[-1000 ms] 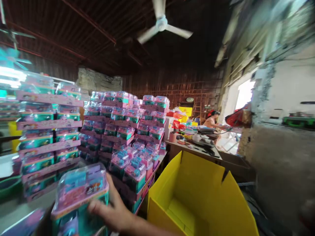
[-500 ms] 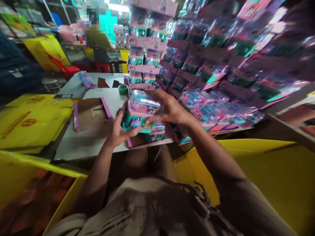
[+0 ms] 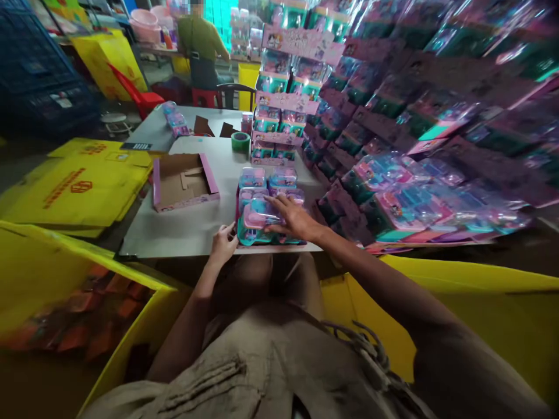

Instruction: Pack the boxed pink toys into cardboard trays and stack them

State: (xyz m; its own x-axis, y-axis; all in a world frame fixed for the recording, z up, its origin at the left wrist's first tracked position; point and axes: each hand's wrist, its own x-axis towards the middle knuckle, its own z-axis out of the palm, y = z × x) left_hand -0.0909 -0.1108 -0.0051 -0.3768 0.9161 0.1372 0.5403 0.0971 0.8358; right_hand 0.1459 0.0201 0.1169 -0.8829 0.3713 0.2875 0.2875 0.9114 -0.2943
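A pink tray [image 3: 239, 198] at the near edge of the grey table [image 3: 174, 227] holds several pink-and-teal boxed toys. My right hand [image 3: 292, 216] lies flat with fingers spread on top of the nearest toy box [image 3: 257, 216] in that tray. My left hand [image 3: 223, 243] rests at the tray's near left corner, fingers curled against its edge and the table rim. An empty pink-edged cardboard tray [image 3: 184, 180] lies to the left on the table.
Tall stacks of the same toy boxes [image 3: 393, 128] fill the right side and back of the table. A green tape roll [image 3: 240, 141] sits behind the tray. Yellow cartons stand open at left [image 3: 65, 279] and right [image 3: 480, 314]; flat yellow cartons [image 3: 82, 186] lie left. A person [image 3: 198, 43] sits far back.
The toy box that both hands held above the table now sits in the pink tray. My right hand flattened onto it and my left hand dropped to the tray's corner.
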